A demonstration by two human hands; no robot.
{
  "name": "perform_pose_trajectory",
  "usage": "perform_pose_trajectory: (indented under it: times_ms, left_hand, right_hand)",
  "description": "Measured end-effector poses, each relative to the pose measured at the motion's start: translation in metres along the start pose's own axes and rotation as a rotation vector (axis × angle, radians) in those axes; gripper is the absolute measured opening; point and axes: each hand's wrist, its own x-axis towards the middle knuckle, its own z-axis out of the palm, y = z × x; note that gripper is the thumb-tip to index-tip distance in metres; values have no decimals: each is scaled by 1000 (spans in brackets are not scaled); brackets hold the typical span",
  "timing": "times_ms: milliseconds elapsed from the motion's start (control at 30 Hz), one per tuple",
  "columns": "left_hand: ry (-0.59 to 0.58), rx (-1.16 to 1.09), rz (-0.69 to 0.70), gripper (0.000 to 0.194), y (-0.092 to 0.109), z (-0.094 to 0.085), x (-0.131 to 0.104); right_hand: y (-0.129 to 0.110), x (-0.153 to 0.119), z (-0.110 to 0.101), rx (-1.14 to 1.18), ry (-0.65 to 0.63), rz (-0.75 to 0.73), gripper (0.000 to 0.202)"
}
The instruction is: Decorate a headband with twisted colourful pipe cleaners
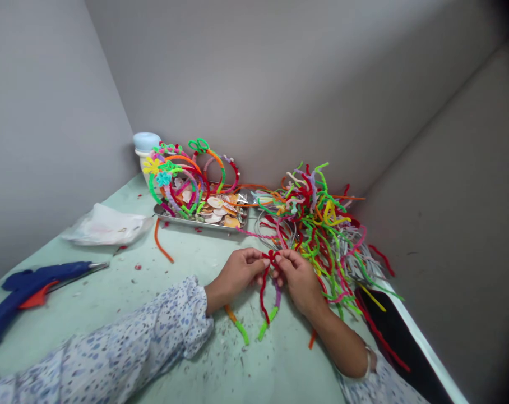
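Note:
My left hand (pixel 238 276) and my right hand (pixel 300 283) meet over the middle of the table, thumbs and fingertips pinching a red pipe cleaner (pixel 263 300). Small red loops stand up between the fingertips, and one tail hangs down below them. Under the hands is a headband (pixel 276 303) wrapped in orange, purple and green fuzzy stem; its two green-tipped ends point toward me. Its upper part is hidden by my hands, so I cannot tell whether the red loops are fastened to it.
Decorated headbands (pixel 183 174) rest on a metal tray (pixel 204 224) of flat pieces. A heap of coloured pipe cleaners (pixel 322 235) lies right, near a black panel (pixel 399 342). At left are a blue glue gun (pixel 40 286), a plastic bag (pixel 107 227) and a blue-lidded container (pixel 146 143).

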Motion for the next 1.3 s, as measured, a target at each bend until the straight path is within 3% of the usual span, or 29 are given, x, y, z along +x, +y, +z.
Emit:
perform_pose_trajectory:
  times_ms: [400, 1300]
  left_hand:
    - [82, -18, 31, 19, -1, 1, 0]
    - [52, 3, 62, 12, 5, 1, -3]
  right_hand:
    - [-4, -3, 5, -117, -23, -25, 17]
    - [-9, -3, 3, -116, -68, 17, 15]
